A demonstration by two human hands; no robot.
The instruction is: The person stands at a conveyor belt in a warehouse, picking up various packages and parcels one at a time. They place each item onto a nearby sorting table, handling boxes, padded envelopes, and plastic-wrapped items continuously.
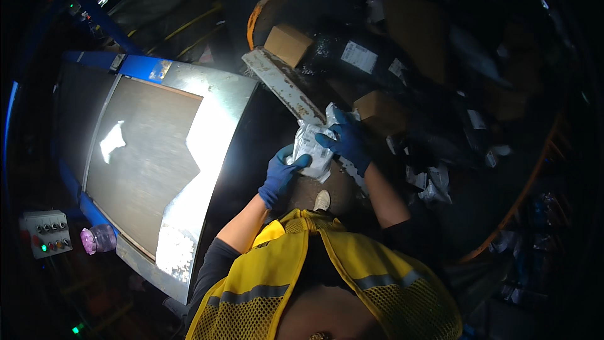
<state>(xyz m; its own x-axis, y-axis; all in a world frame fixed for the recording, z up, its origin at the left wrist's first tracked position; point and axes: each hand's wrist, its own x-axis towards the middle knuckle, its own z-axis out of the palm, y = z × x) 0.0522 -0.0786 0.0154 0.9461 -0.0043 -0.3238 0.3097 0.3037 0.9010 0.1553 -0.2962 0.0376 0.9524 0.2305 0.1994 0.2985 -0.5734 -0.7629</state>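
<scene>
My left hand (284, 173), in a blue work glove, grips the lower left side of a white plastic mailer (311, 151), its thumb on top. The mailer bears a printed label and faces up. At its upper right is my gloved right hand (350, 141), a finger lying across the mailer's edge. White plastic wrapping (331, 112) shows around the right hand's far side. Whether it belongs to the same mailer or to a second parcel, I cannot tell. Beneath the hands runs a worn, white-painted metal beam (288, 87).
At left stands a belt conveyor (146, 165) with a shiny metal end plate (217, 118). A control box (46, 234) and a plastic jar (98, 239) are beside it. Cardboard boxes (288, 45) and a black bagged parcel (358, 56) lie on a dark, orange-edged surface at right.
</scene>
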